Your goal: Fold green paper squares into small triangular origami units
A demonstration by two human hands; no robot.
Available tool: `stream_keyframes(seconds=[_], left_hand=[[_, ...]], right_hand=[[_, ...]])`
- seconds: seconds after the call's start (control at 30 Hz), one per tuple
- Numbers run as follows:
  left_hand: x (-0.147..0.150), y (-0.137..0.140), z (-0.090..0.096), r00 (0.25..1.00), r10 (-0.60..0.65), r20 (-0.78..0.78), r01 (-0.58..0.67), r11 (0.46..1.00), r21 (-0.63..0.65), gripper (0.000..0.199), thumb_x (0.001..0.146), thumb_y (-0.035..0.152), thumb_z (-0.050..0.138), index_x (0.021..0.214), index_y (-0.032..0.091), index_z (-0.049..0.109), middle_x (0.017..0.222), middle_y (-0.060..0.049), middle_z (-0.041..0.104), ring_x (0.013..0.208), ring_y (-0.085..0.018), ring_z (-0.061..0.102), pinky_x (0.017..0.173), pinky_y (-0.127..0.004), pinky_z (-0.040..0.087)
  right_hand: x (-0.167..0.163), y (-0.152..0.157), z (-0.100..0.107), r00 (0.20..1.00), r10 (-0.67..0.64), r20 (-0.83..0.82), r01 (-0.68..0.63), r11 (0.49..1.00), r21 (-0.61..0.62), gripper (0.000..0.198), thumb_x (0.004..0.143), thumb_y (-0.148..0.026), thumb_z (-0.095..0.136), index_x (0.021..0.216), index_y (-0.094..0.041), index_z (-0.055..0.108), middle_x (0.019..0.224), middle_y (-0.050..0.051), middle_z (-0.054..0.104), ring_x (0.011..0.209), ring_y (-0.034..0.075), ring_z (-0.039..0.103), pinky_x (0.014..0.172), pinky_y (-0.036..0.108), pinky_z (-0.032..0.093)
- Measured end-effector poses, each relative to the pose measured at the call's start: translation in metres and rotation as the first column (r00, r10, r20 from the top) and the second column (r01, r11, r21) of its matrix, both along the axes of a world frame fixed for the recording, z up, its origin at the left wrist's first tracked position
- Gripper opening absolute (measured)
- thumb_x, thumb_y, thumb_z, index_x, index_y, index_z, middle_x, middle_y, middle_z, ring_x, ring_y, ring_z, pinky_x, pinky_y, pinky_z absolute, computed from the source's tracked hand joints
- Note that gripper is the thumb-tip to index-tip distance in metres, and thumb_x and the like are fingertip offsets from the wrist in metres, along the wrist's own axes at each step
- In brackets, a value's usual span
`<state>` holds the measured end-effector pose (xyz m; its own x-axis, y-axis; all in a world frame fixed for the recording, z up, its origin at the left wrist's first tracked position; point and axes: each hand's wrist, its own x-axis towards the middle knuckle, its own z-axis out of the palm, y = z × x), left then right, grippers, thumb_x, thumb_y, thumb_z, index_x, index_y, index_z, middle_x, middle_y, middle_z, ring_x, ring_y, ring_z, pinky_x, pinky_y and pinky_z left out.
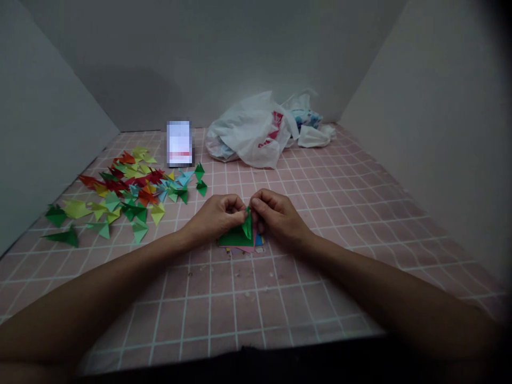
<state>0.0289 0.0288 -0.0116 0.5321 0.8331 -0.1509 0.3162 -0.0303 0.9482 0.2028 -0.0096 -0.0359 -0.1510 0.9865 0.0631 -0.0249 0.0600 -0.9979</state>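
Between my two hands is a folded piece of green origami paper, narrow and pointed. My left hand pinches it near the top from the left side. On the other side my right hand has its thumb and fingers closed at the same upper tip. Below both hands lies a stack of square paper sheets, green on top, with pink, blue and yellow edges showing beneath. Part of the stack is hidden by the hands.
Many folded paper cranes in several colours spread over the left of the checked pink tablecloth. Behind them stands a lit phone, its screen blurred. A white plastic bag and a smaller blue-and-white packet sit by the back wall.
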Motion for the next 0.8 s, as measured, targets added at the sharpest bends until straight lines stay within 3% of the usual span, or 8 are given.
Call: stream_keyframes(seconds=[0.2, 0.37, 0.57, 0.8], left_hand=[[-0.001, 0.000, -0.001, 0.999, -0.033, 0.016, 0.033, 0.999, 0.006, 0.013, 0.070, 0.029, 0.066, 0.072, 0.017, 0.061, 0.059, 0.004, 0.054, 0.051, -0.008, 0.044, 0.046, -0.019, 0.033], [-0.002, 0.003, -0.002, 0.997, 0.040, 0.066, -0.042, 0.998, 0.043, 0.015, 0.073, 0.031, 0.067, 0.071, 0.018, 0.059, 0.059, 0.005, 0.052, 0.048, -0.008, 0.042, 0.045, -0.020, 0.032], [-0.001, 0.004, -0.007, 0.966, 0.141, 0.215, -0.192, 0.952, 0.240, 0.014, 0.077, 0.029, 0.067, 0.073, 0.018, 0.059, 0.064, 0.004, 0.054, 0.055, -0.009, 0.046, 0.052, -0.022, 0.038], [-0.001, 0.001, -0.010, 0.973, 0.143, 0.180, -0.202, 0.906, 0.372, 0.009, 0.081, 0.026, 0.064, 0.076, 0.019, 0.062, 0.070, 0.002, 0.059, 0.064, -0.012, 0.053, 0.062, -0.026, 0.042]], right_hand=[[0.001, -0.001, 0.001, 0.991, 0.014, 0.134, -0.021, 0.999, 0.050, 0.021, 0.091, -0.033, 0.061, 0.075, -0.020, 0.055, 0.057, -0.005, 0.053, 0.050, 0.009, 0.047, 0.048, 0.023, 0.037], [0.001, 0.001, 0.004, 0.997, -0.073, 0.039, 0.073, 0.997, 0.005, 0.027, 0.095, -0.039, 0.056, 0.075, -0.022, 0.052, 0.059, -0.004, 0.056, 0.044, 0.009, 0.047, 0.043, 0.022, 0.037], [-0.003, -0.003, 0.003, 0.995, 0.032, -0.099, -0.044, 0.991, -0.124, 0.025, 0.085, -0.038, 0.070, 0.088, -0.024, 0.050, 0.054, -0.009, 0.058, 0.039, 0.011, 0.052, 0.039, 0.021, 0.041], [-0.006, -0.004, -0.001, 0.986, 0.042, -0.164, -0.067, 0.987, -0.148, 0.027, 0.082, -0.036, 0.072, 0.088, -0.023, 0.050, 0.053, -0.010, 0.059, 0.039, 0.010, 0.054, 0.041, 0.020, 0.043]])
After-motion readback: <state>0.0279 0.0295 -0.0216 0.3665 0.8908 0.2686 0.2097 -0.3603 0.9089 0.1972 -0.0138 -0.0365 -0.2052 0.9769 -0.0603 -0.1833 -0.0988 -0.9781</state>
